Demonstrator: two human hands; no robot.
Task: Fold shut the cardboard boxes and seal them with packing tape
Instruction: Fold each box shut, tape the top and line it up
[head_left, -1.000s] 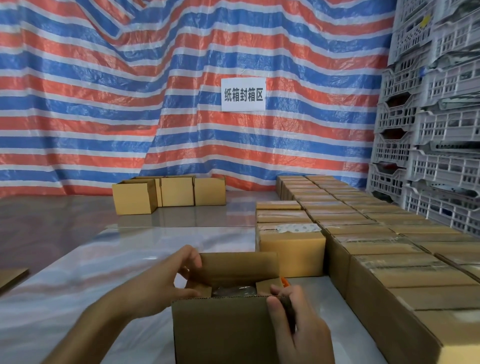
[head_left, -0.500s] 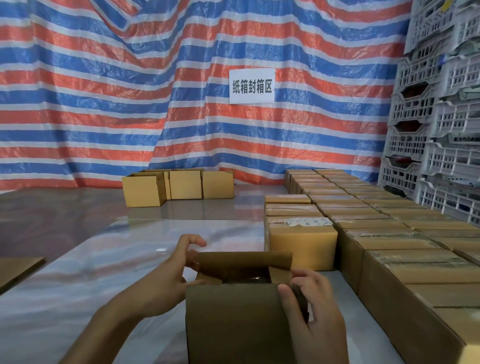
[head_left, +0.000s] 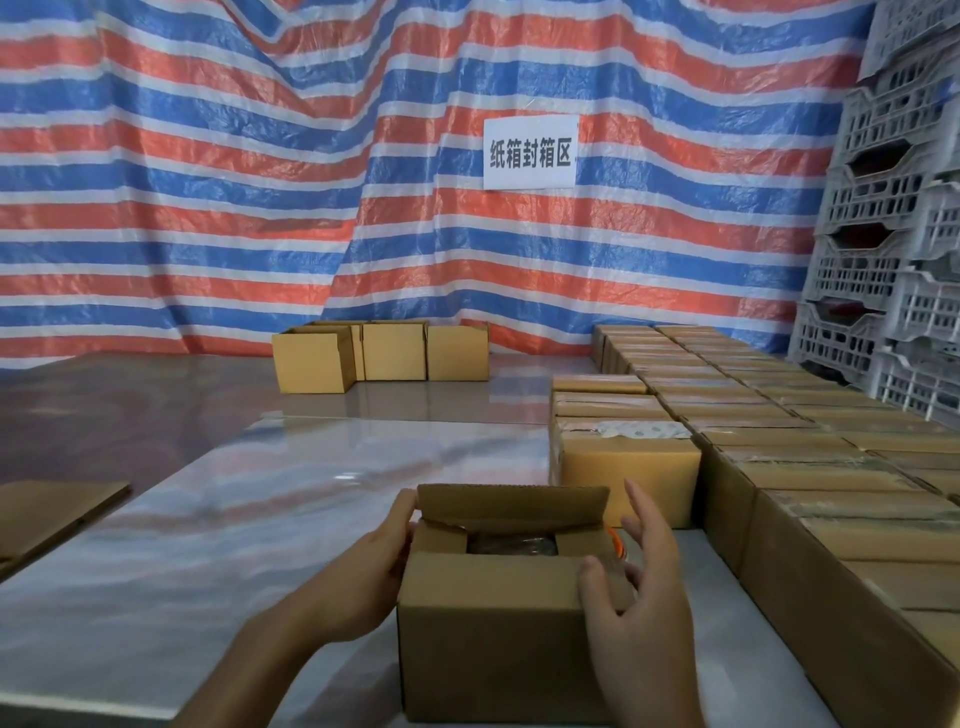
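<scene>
Left hand (head_left: 371, 571) is clamped on the left side of the box (head_left: 493, 639), thumb up at the corner of the far flap (head_left: 511, 504), which stands upright. Right hand (head_left: 644, 603) is loose: thumb resting on the box's near right corner, fingers straight, just off its right side. So the box sits right between both hands, top not closed yet. Around it: striped tarp (head_left: 208, 182) behind, glossy table (head_left: 260, 519) underneath, grey crates (head_left: 883, 234) stacked right, rows of taped boxes (head_left: 779, 467) alongside, a bit of orange (head_left: 615, 540) by the right fingers.
</scene>
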